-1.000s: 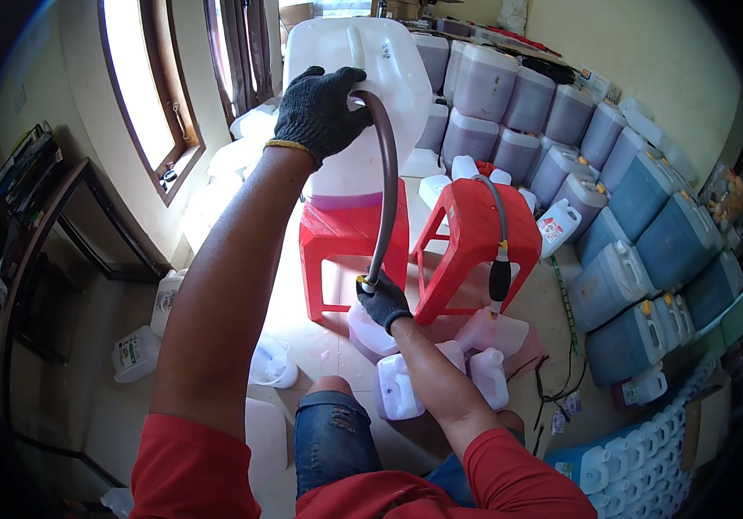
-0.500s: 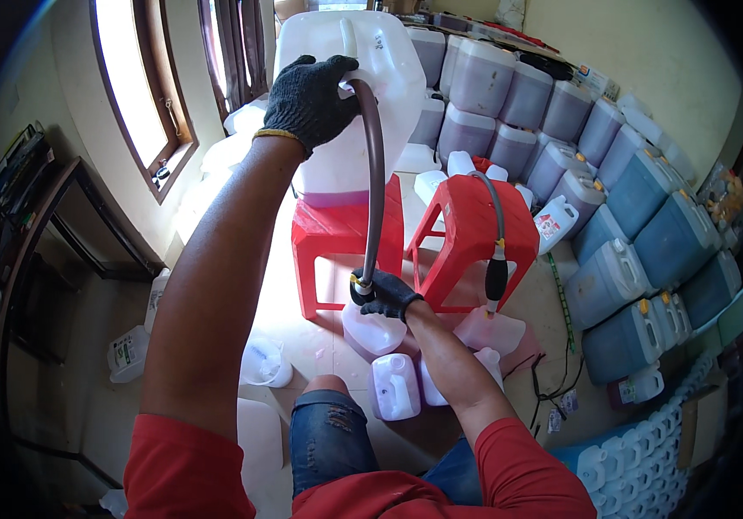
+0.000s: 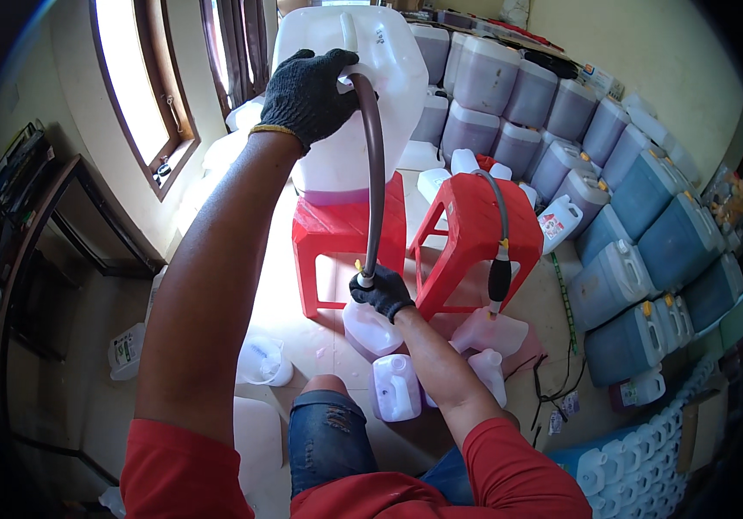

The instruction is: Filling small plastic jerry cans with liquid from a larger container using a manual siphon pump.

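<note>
On a red plastic stool [image 3: 345, 227] stands a large translucent jerrycan [image 3: 328, 169] with pink liquid low inside. My left hand [image 3: 311, 95], in a black knit glove, is closed around the upper end of a dark hose [image 3: 376, 173] at the jerrycan's opening. The hose hangs down to my gloved right hand [image 3: 384, 294], which grips its lower end at a fitting [image 3: 365, 278] with a small yellow lever. Just below that hand sits a smaller translucent jerrycan [image 3: 370, 329]; whether the fitting enters it is hidden.
A second red stool [image 3: 488, 208] carries a grey hose with a black bulb [image 3: 499, 281], ending at a tilted container [image 3: 488, 329]. A small jerrycan [image 3: 396, 389] and white bucket [image 3: 264, 362] stand near my knee. Stacked purple and blue jerrycans [image 3: 622, 272] line the right side.
My right hand has turned slightly around the hose fitting, covering more of it, and its yellow lever now points up. My left hand stays at the large jerrycan's opening.
</note>
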